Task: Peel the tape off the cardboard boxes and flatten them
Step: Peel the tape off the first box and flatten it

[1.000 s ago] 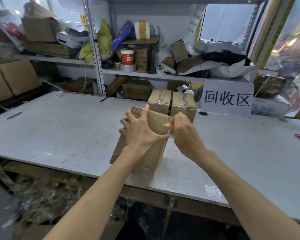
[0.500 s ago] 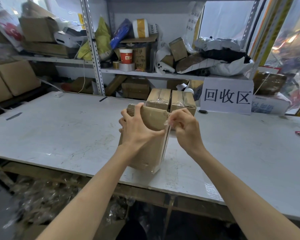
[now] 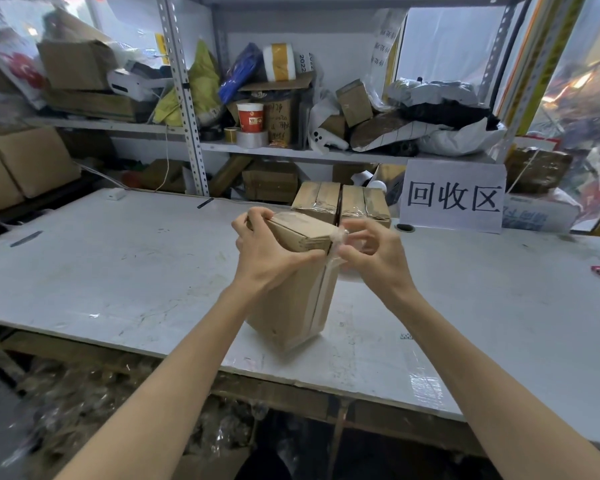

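Our left hand (image 3: 267,251) grips the top of the cardboard box (image 3: 291,306), standing on end on the table (image 3: 118,271) between our hands, long axis near upright, top leaning left. Our right hand (image 3: 371,254) pinches clear tape (image 3: 340,237) at its upper right corner, pulled farther off than before.

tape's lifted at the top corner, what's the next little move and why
Probably pull the tape down the edge of the box with the right hand: it pinches the lifted end at the top corner, the strip below looks stuck, and the left hand grips the top to brace it.
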